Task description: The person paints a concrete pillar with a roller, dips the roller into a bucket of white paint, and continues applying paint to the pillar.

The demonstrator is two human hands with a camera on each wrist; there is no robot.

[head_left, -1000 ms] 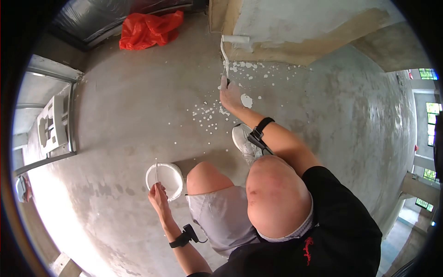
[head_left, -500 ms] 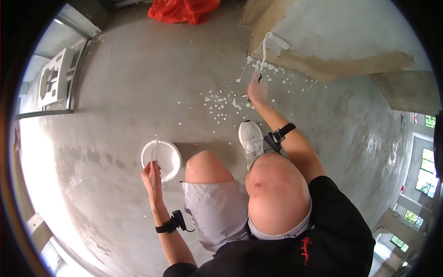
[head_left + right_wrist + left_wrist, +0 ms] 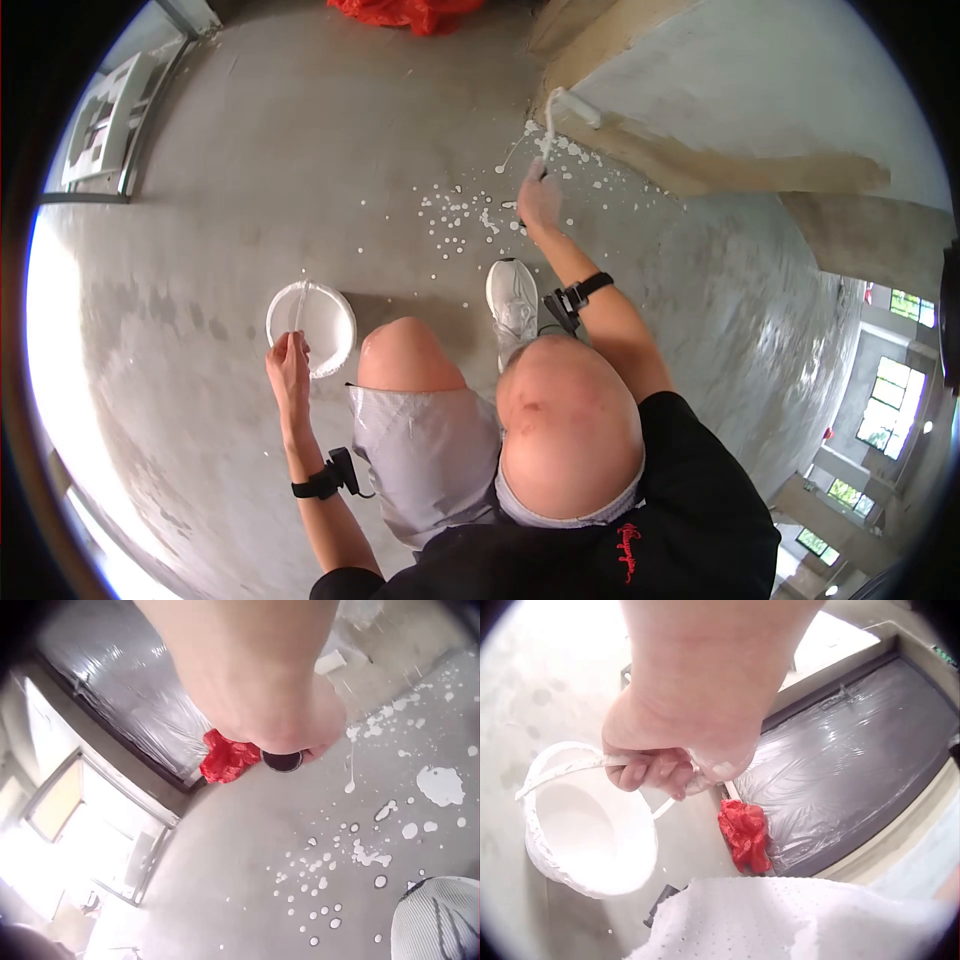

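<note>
Bare grey concrete floor (image 3: 230, 250) spreads below both hands, and many white paint drops (image 3: 460, 215) are scattered on it, around the right hand (image 3: 541, 203) and to its left. This right hand is closed around a paint roller with white sleeve, white bent frame and black handle (image 3: 578, 106); the round dark end of the handle comes out below the fist. Directly ahead of the hand, the sleeve is at the low part of a pale wall with brown lower strip (image 3: 760, 90); how firmly it presses, I cannot tell.

The left hand (image 3: 290, 375) has its fingers curled around the thin white handle (image 3: 570, 772) of a round white plastic bucket (image 3: 335, 320), which is just beyond this hand. Between the two hands, nearer to the right one, is a white shoe (image 3: 512, 300). Far ahead of both hands lies a crumpled bright red plastic bag (image 3: 410, 12).
</note>
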